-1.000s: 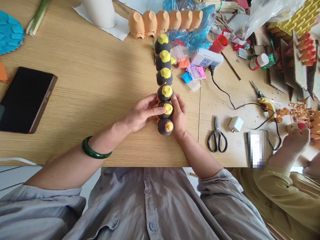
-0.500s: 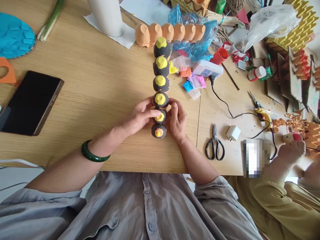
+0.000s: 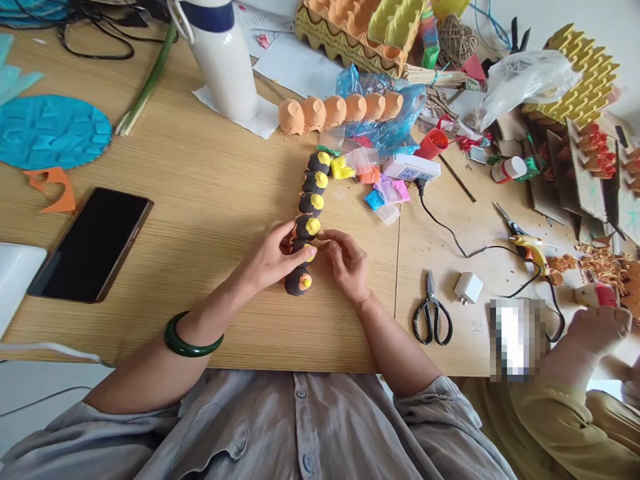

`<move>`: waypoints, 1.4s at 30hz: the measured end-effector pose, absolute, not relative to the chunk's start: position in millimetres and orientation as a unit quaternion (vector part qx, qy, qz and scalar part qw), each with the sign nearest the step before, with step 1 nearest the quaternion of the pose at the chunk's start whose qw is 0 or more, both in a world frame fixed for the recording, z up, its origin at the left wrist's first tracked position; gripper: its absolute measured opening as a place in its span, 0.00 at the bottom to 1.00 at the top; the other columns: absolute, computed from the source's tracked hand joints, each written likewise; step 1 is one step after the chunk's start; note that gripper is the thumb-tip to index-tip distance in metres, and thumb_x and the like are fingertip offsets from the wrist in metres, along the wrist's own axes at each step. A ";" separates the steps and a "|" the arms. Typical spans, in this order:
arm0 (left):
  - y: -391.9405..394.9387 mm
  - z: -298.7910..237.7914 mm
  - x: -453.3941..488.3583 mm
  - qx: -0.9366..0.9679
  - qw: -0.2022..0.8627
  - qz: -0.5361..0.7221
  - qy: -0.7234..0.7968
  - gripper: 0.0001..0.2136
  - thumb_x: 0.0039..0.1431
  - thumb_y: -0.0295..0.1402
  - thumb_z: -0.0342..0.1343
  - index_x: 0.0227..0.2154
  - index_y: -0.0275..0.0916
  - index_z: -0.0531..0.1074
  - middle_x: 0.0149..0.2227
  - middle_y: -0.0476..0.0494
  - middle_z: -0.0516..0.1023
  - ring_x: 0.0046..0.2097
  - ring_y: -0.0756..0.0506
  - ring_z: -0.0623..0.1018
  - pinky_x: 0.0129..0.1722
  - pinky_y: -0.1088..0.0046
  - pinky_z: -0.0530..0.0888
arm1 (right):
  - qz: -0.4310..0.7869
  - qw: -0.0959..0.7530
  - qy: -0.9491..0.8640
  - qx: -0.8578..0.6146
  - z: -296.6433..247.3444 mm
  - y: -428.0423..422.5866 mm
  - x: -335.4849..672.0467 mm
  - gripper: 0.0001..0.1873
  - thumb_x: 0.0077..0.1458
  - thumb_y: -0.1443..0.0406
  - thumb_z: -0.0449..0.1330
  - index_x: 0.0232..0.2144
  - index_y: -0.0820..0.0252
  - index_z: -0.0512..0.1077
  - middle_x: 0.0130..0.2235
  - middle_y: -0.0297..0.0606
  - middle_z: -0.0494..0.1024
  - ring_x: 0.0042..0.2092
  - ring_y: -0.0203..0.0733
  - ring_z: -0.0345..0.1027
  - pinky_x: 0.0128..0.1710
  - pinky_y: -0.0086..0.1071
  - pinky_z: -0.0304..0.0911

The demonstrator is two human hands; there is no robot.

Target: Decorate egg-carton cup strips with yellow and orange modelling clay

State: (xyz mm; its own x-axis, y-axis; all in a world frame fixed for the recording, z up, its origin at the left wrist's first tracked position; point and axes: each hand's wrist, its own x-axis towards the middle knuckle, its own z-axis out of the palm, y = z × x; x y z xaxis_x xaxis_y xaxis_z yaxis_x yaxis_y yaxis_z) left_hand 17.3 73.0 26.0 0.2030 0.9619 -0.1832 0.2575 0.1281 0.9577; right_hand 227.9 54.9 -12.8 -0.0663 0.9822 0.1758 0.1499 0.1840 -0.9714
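A row of egg-carton cups painted black lies tilted in front of me, a yellow blob on each cup. The lowest cup's blob is small, with orange cardboard showing round it. My left hand grips the strip from its left side, thumb over the yellow top of the second-lowest cup and fingers behind. On the other side is my right hand, loosely curled with thumb and forefinger a little apart. Its forefinger tip is close to the strip; whether it touches I cannot tell.
Beyond the strip lie an unpainted orange egg-carton row, yellow clay and a power strip. Scissors, a white plug adapter and a glue gun are rightward. A phone lies left. Another person's hand is at right.
The strip has come lower and turned, so its yellow tops now face right and its black side shows. My right hand has drawn slightly away from it. The view has tilted up.
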 end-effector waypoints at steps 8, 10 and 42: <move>80.8 26.4 -5.2 0.603 0.340 0.384 0.611 0.33 0.60 0.56 0.73 0.61 0.39 0.83 0.64 0.33 0.79 0.41 0.44 0.82 0.41 0.64 0.82 | 0.439 0.480 -0.607 -0.457 -10.2 55.1 229.2 0.21 0.77 0.46 0.61 0.56 0.53 0.81 0.54 0.48 0.91 0.49 0.47 0.88 0.41 0.40 0.84; 82.1 26.3 -2.0 0.589 0.348 0.446 0.577 0.28 0.64 0.52 0.72 0.60 0.41 0.83 0.65 0.33 0.78 0.45 0.43 0.83 0.44 0.64 0.84 | 0.439 0.491 -0.594 -0.463 -11.3 55.8 228.0 0.23 0.76 0.44 0.62 0.55 0.53 0.81 0.52 0.47 0.91 0.42 0.44 0.85 0.38 0.40 0.82; -4.5 26.7 14.7 0.507 0.480 0.477 0.534 0.14 0.71 0.44 0.74 0.52 0.43 0.88 0.58 0.39 0.87 0.60 0.39 0.86 0.63 0.59 0.84 | 0.409 0.504 -0.635 -0.420 -18.6 57.2 223.9 0.24 0.82 0.44 0.55 0.53 0.55 0.79 0.39 0.35 0.84 0.30 0.34 0.73 0.34 0.33 0.76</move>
State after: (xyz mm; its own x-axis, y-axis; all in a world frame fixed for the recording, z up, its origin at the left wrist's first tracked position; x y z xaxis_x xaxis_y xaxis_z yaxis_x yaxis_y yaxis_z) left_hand 14.7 -4.5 26.7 -0.0261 0.9992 -0.0288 0.0837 0.0309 0.9960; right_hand 223.9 57.2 -18.6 -0.1395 0.9450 0.2960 0.1212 0.3129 -0.9420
